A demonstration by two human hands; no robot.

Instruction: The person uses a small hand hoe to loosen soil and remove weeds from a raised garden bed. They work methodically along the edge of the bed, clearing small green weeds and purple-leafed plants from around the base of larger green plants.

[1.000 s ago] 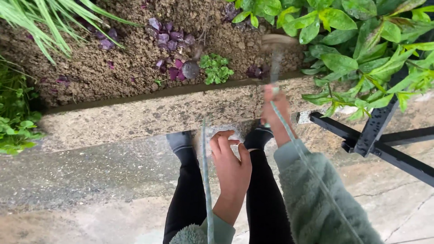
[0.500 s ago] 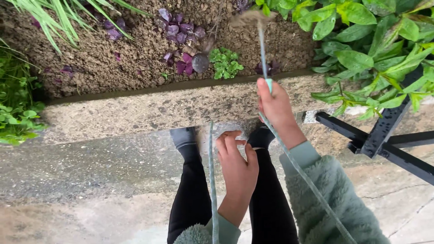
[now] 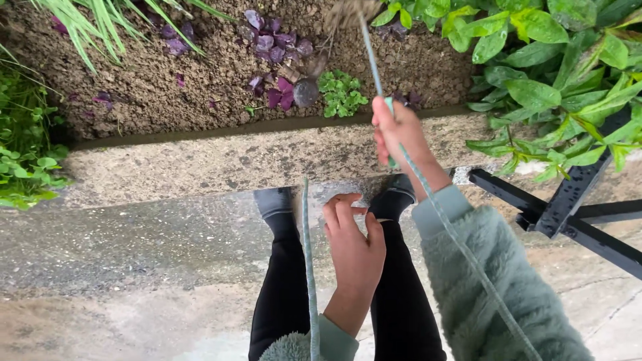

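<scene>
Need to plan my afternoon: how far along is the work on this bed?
Done: much of the soil looks bare. In hand: the right hand grips a long handle, its tip at a rooty clump. Left: perhaps the small green plant; left hand idle.

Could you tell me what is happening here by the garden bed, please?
A person in a fuzzy green sweater and black leggings stands on wet pavement at a stone curb that edges a soil bed. The right hand is raised and closed around a thin green-handled tool, whose far end reaches over the soil and is blurred. The left hand hangs lower with its fingers loosely curled and seems to hold nothing. Two green cords hang in front of the body. A black metal frame stands at the right.
</scene>
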